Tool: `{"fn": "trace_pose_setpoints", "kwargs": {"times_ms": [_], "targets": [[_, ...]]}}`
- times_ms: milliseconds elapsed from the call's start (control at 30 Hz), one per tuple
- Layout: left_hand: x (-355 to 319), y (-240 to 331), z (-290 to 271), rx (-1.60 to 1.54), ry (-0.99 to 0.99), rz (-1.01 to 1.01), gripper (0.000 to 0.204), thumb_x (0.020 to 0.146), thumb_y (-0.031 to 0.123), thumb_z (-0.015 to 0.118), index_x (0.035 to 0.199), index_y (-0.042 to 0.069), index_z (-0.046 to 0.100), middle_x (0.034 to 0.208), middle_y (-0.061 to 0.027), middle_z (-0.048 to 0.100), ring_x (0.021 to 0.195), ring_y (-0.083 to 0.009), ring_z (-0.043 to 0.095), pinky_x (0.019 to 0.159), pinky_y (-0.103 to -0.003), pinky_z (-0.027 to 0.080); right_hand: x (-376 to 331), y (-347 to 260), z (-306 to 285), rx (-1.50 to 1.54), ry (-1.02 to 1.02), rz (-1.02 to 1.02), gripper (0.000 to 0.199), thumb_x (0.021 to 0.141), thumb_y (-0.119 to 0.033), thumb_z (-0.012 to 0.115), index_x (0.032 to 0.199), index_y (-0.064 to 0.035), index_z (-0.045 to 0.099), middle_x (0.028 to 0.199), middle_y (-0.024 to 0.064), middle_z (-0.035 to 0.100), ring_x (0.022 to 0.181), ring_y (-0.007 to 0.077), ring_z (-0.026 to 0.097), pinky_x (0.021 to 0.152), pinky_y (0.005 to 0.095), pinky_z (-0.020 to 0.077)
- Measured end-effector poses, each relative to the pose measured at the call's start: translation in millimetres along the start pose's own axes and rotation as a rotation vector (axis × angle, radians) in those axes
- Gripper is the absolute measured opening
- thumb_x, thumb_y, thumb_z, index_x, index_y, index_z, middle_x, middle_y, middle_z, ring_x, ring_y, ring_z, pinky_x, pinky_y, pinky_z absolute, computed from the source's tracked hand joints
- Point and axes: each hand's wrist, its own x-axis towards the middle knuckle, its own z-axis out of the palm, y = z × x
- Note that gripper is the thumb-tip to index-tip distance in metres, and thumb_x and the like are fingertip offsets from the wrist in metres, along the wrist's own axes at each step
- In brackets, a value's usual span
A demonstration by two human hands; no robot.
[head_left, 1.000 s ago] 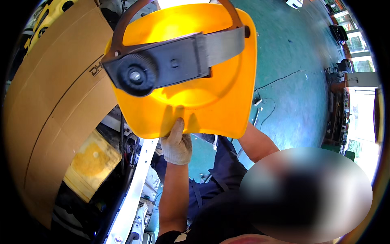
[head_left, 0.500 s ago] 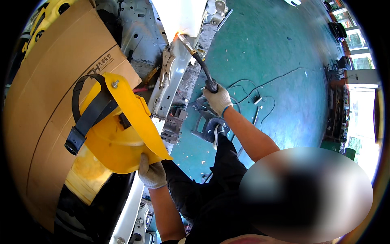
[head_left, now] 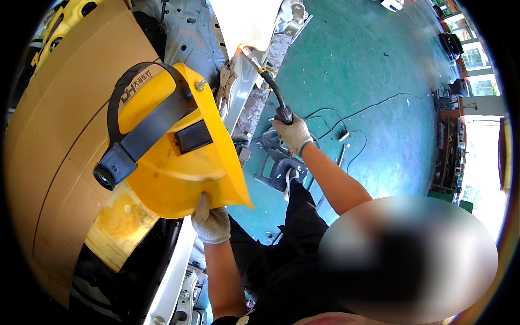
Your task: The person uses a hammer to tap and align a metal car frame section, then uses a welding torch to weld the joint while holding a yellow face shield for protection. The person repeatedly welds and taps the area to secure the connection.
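My gloved left hand (head_left: 211, 221) grips the lower edge of a yellow welding mask (head_left: 179, 187), thumb on its inner side. The mask's hollow faces up toward me, with a dark window and a black headband (head_left: 157, 122) showing. In my gloved right hand (head_left: 292, 134) is the black handle of a welding torch (head_left: 268, 78). Its metal tip meets the lower corner of a white panel (head_left: 246, 21), where a small orange glow shows. Locking pliers (head_left: 226, 81) sit on the metal frame just left of the torch, partly behind the mask.
Brown cardboard (head_left: 59, 146) covers the left side, beside a yellowed plastic piece (head_left: 120, 225). A grey metal frame rail (head_left: 176, 281) runs along the left of my legs. Cables (head_left: 346, 116) trail over the green floor (head_left: 368, 65). A small dark stool (head_left: 265, 168) stands near my foot.
My left hand has moved the mask up and to the right, and the mask has turned to show more of its inside. The orange glow at the torch tip is smaller.
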Motion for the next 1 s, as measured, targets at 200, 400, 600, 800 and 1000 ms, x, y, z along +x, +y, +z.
{"fn": "trace_pose_setpoints", "kwargs": {"times_ms": [200,400,600,800,1000], "targets": [[2.2,-11.7,17.8,0.005,-0.036,-0.001,0.049,0.1,0.004,0.065,0.148,0.002,0.056,0.143,-0.0111,0.066,0.134,-0.0257,0.064,0.117,-0.042,0.049,-3.4,-4.5,0.0,0.042,-0.016,0.034,0.028,0.092,-0.027,0.074,0.112,-0.0083,0.068,0.078,-0.0008,0.063,0.063,0.01,0.059,0.058,0.0318,0.0495],[8.4,-34.7,54.9,0.044,-0.084,-0.06,0.051,0.101,0.007,0.068,0.15,0.006,0.054,0.14,-0.009,0.067,0.13,-0.0247,0.066,0.111,-0.041,0.055,10.4,15.7,6.5,0.211,-0.046,-0.046,0.035,0.095,-0.027,0.074,0.124,-0.0077,0.07,0.092,0.0062,0.074,0.08,0.0162,0.069,0.072,0.031,0.0548],[12.2,-43.2,82.1,0.052,-0.071,-0.143,0.051,0.101,0.009,0.07,0.15,0.009,0.055,0.137,-0.0084,0.069,0.126,-0.0242,0.068,0.105,-0.039,0.057,23.0,34.0,4.7,0.28,-0.093,-0.17,0.04,0.098,-0.024,0.074,0.133,-0.0058,0.069,0.107,0.0109,0.078,0.093,0.0195,0.072,0.083,0.0317,0.0556],[10.9,-24.3,39.2,-0.008,-0.092,-0.052,0.051,0.1,0.004,0.065,0.15,0.003,0.055,0.145,-0.0096,0.065,0.135,-0.0259,0.062,0.116,-0.041,0.049,9.6,15.4,2.8,0.152,-0.03,-0.006,0.027,0.095,-0.024,0.075,0.117,-0.0088,0.071,0.079,-0.0014,0.066,0.062,0.0103,0.058,0.055,0.0312,0.0469],[-5.6,4.3,-12.9,0.04,0.058,0.013,0.056,0.101,0.014,0.07,0.15,-0.004,0.051,0.143,-0.0132,0.066,0.133,-0.027,0.064,0.114,-0.043,0.052,-3.0,0.4,1.8,0.095,-0.014,-0.005,0.027,0.094,-0.025,0.075,0.112,-0.0069,0.069,0.078,-0.0011,0.064,0.063,0.0093,0.058,0.056,0.0298,0.0476]]}}
